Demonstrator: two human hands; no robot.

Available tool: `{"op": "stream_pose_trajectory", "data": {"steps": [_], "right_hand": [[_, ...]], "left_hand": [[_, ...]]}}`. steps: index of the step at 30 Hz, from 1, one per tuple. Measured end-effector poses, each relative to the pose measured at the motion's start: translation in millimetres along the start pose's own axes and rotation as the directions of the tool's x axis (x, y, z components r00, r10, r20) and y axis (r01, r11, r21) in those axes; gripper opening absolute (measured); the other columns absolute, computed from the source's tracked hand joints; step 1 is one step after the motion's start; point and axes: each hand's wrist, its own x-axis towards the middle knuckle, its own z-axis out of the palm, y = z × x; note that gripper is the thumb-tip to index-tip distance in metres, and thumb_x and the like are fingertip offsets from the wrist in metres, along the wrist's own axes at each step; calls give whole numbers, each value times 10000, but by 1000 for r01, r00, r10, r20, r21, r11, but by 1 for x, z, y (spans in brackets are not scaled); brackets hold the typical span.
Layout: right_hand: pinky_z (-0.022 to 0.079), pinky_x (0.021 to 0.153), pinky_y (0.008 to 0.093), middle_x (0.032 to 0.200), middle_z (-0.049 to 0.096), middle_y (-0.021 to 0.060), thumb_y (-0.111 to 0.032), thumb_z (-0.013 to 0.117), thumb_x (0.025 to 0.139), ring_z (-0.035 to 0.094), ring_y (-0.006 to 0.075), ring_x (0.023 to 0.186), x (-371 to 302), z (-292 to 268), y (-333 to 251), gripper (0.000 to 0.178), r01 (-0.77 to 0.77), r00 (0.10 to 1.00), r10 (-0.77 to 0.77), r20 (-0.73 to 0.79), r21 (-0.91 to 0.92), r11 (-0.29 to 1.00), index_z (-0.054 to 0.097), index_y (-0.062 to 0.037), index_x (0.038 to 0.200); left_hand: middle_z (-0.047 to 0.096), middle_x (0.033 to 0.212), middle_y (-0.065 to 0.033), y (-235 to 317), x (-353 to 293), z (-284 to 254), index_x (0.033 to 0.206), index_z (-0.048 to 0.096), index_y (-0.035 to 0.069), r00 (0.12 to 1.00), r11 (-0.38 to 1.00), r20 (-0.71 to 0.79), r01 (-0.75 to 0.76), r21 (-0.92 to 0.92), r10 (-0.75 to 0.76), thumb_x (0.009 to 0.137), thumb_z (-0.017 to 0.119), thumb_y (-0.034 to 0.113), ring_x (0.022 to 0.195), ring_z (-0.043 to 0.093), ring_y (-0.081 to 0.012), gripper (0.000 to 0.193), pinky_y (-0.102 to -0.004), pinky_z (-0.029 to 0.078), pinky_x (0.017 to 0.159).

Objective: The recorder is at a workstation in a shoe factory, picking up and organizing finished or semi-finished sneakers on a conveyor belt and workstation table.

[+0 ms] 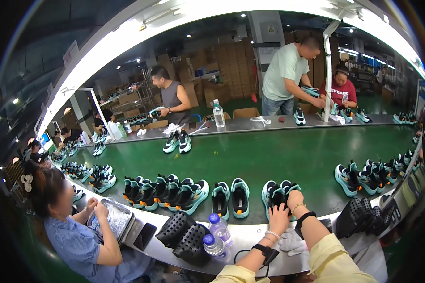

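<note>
A pair of black and pale-teal sneakers stands on the near edge of the green belt, in front of me. My left hand (279,220) has its fingers bent over the opening of the left sneaker (267,192). Closed at the top of the other sneaker (285,184) is my right hand (295,200), which hides much of that shoe. My fingertips are partly hidden among the uppers. Just left of this pair, another two sneakers (240,200) stand side by side with their toes toward me.
The green belt (250,153) crosses ahead, with rows of sneakers (167,192) at left and more sneakers (348,179) at right. Along my metal ledge lie black perforated clogs (192,245), capped bottles (216,247), a phone (145,236) and white gloves (292,243). A co-worker (82,240) sits left; others work across the belt.
</note>
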Motion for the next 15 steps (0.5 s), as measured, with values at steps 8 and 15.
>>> {"op": "stream_pose_trajectory", "data": {"steps": [8, 15], "right_hand": [[582, 786, 376, 988, 722, 163, -153, 644, 817, 711, 296, 936, 15, -34, -11, 163, 69, 987, -63, 150, -36, 997, 749, -74, 913], [584, 775, 369, 1000, 726, 134, -144, 623, 845, 716, 272, 928, 14, -30, -32, 169, 146, 986, -134, 103, -120, 982, 749, -74, 934]], "left_hand": [[540, 1174, -50, -3, 12, -1, 1065, 688, 169, 995, 997, -93, 33, 73, -26, 835, 671, 332, 1182, 455, -344, 282, -583, 378, 1007], [546, 1217, -57, -3, 4, -3, 1017, 716, 94, 998, 1000, -69, 14, 16, -13, 839, 667, 325, 1211, 453, -340, 296, -603, 384, 1002]]}}
